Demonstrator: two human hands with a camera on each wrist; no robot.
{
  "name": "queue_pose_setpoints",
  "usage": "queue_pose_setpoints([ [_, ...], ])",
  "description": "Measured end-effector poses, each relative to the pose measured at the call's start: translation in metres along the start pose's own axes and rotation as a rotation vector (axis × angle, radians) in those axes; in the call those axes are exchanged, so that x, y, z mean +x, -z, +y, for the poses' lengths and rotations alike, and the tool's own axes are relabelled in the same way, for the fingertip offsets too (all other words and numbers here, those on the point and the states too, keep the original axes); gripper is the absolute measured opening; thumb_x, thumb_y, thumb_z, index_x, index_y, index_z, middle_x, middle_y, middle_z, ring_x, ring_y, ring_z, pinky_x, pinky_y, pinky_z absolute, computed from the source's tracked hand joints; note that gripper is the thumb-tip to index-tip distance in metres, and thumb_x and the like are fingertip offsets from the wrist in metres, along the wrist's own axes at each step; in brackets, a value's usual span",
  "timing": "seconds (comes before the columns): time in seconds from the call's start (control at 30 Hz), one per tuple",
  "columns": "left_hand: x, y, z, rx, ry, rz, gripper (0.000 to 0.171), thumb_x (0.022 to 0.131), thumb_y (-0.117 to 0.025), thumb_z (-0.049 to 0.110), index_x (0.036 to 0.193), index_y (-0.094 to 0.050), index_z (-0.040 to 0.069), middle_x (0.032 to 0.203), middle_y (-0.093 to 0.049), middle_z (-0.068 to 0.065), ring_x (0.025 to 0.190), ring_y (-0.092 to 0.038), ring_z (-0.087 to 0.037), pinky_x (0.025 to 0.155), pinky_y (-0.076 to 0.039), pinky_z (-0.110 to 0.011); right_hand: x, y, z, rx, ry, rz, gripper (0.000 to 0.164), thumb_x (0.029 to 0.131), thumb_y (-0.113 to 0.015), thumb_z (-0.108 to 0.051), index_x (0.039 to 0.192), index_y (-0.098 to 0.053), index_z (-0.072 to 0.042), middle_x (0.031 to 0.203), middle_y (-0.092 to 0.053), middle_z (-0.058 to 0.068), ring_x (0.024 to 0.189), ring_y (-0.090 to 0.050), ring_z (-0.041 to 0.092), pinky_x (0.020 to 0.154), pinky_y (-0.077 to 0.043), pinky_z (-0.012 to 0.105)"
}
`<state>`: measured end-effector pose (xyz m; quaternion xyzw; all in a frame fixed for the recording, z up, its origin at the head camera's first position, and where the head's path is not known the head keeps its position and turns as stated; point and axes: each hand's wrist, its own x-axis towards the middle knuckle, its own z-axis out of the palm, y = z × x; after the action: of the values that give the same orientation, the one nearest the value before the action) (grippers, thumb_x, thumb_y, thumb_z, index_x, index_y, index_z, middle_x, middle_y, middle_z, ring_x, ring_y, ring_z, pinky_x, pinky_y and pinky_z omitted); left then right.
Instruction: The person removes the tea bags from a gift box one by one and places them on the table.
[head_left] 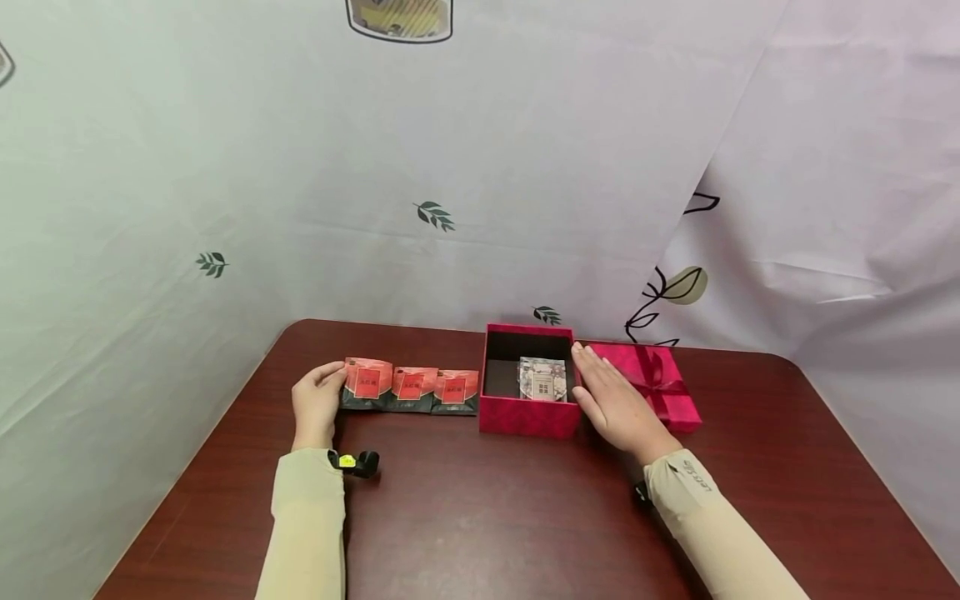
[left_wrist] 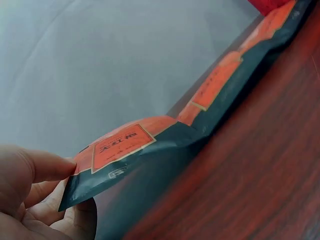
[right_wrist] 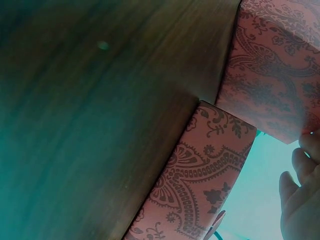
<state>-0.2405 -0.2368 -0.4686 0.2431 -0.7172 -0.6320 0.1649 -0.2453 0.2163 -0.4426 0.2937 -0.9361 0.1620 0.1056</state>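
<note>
Sleeved arms (head_left: pixel 308 525) are flanking a red box (head_left: pixel 528 418), the right hand (head_left: pixel 619 408) resting straight-fingered at its side, while the left hand (head_left: pixel 317 405) is pinching the leftmost packet (head_left: pixel 367 385) on the box's left, perhaps risking dragging the middle packet (head_left: pixel 413 387) askew because their edges are touching.

The sachets (head_left: pixel 412 385) are orange-red above, dark green below, with gold-edged labels (left_wrist: pixel 122 147); the packet (head_left: pixel 542 377) is mottled grey. The box (head_left: pixel 527 417) is crimson with dark paisley outside, blackish inside, the lid (head_left: pixel 682 407) pinkish red with a darker ribbon (head_left: pixel 654 381). The table (head_left: pixel 487 508) is grained red-brown, the sleeves (head_left: pixel 307 517) cream, the backdrop (head_left: pixel 300 125) whitish with green sprigs (head_left: pixel 435 216).
</note>
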Motion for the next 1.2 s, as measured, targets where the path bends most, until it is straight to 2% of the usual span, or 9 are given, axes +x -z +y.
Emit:
queue_pose_setpoints([
  [0.23, -0.001, 0.001, -0.001, 0.023, -0.016, -0.002, 0.031, 0.102, -0.060, 0.016, 0.127, -0.067, -0.001, 0.116, -0.069, -0.016, 0.092, -0.057, -0.004, 0.080, -0.045, -0.021, 0.000, 0.000, 0.000, 0.002, 0.001, 0.003, 0.067, 0.101, -0.057, -0.023, 0.157, -0.029, 0.002, 0.164, -0.028, 0.016, 0.150, -0.025, 0.042, 0.119, -0.024, 0.056],
  [0.37, -0.001, 0.000, -0.002, 0.041, -0.028, -0.014, 0.030, 0.102, -0.060, 0.013, 0.128, -0.065, -0.001, 0.118, -0.068, -0.019, 0.099, -0.058, -0.012, 0.081, -0.045, -0.022, 0.000, 0.000, -0.001, 0.005, -0.003, 0.000, 0.068, 0.101, -0.057, -0.023, 0.157, -0.029, 0.002, 0.164, -0.028, 0.016, 0.150, -0.024, 0.041, 0.119, -0.024, 0.056],
  [0.47, 0.001, -0.001, -0.004, 0.090, -0.054, -0.012, 0.030, 0.101, -0.060, 0.011, 0.129, -0.066, 0.000, 0.123, -0.067, -0.023, 0.108, -0.060, -0.020, 0.083, -0.045, -0.024, -0.001, -0.001, -0.001, 0.006, -0.003, -0.002, 0.068, 0.102, -0.057, -0.023, 0.158, -0.028, 0.002, 0.164, -0.027, 0.016, 0.150, -0.024, 0.041, 0.119, -0.024, 0.057],
  [0.7, 0.003, -0.003, -0.007, 0.228, -0.114, -0.042, 0.032, 0.101, -0.058, 0.012, 0.130, -0.065, -0.001, 0.129, -0.064, -0.025, 0.121, -0.058, -0.035, 0.098, -0.045, -0.045, 0.000, -0.002, 0.000, 0.008, 0.004, 0.007, 0.068, 0.101, -0.057, -0.023, 0.157, -0.029, 0.002, 0.164, -0.028, 0.016, 0.149, -0.025, 0.042, 0.118, -0.025, 0.058],
  [0.87, 0.002, -0.003, -0.005, 0.276, -0.145, -0.058, 0.033, 0.102, -0.056, 0.012, 0.131, -0.064, -0.001, 0.130, -0.063, -0.025, 0.122, -0.058, -0.037, 0.101, -0.045, -0.050, 0.000, -0.001, 0.000, 0.004, 0.012, 0.017, 0.067, 0.101, -0.058, -0.022, 0.157, -0.030, 0.003, 0.164, -0.029, 0.017, 0.149, -0.027, 0.043, 0.117, -0.027, 0.059],
  [1.07, -0.002, -0.005, 0.001, 0.354, -0.209, -0.041, 0.032, 0.101, -0.055, 0.012, 0.129, -0.064, 0.000, 0.128, -0.064, -0.026, 0.121, -0.059, -0.039, 0.101, -0.045, -0.053, 0.000, 0.000, 0.000, 0.004, 0.008, 0.009, 0.067, 0.102, -0.057, -0.023, 0.157, -0.029, 0.003, 0.164, -0.028, 0.016, 0.149, -0.026, 0.042, 0.117, -0.026, 0.058],
  [1.2, -0.004, -0.009, 0.008, 0.362, -0.256, -0.043, 0.030, 0.101, -0.056, 0.011, 0.127, -0.065, 0.000, 0.126, -0.065, -0.026, 0.118, -0.061, -0.039, 0.098, -0.047, -0.052, 0.000, 0.000, 0.000, 0.006, 0.000, 0.002, 0.068, 0.102, -0.057, -0.023, 0.158, -0.028, 0.002, 0.165, -0.027, 0.016, 0.151, -0.023, 0.040, 0.118, -0.025, 0.057],
])
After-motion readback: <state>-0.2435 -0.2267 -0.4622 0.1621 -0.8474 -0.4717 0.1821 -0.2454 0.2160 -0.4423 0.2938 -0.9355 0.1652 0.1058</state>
